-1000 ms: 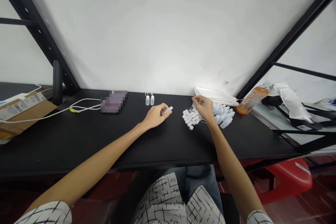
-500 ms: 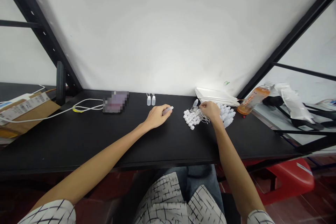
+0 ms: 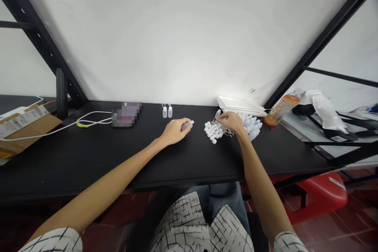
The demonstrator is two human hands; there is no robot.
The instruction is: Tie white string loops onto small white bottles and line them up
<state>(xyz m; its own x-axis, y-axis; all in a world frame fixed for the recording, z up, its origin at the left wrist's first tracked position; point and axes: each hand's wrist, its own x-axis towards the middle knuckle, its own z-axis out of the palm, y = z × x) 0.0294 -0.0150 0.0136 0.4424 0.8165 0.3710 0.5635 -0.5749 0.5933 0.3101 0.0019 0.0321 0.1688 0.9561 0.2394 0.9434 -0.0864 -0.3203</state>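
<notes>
My left hand point(image 3: 175, 130) rests on the black table point(image 3: 88, 157) with its fingers closed around a small clear bottle point(image 3: 188, 125) that sticks out to the right. My right hand point(image 3: 233, 122) lies on a heap of small white caps with strings point(image 3: 213, 132), fingers curled into the strings. A pile of small clear bottles point(image 3: 252, 126) sits just right of that hand. Two capped small bottles point(image 3: 167, 111) stand upright near the wall, behind my left hand.
A blurred flat device point(image 3: 126, 114) with white cables point(image 3: 88, 121) lies at the left. A cardboard box point(image 3: 20, 126) is at the far left. White trays point(image 3: 240, 106) and an orange drink bottle point(image 3: 280, 112) lie at the right. A red stool point(image 3: 319, 197) stands below.
My right hand has lowered from above the caps onto the heap and shifted slightly right. My left hand keeps its hold on the small bottle in the same spot.
</notes>
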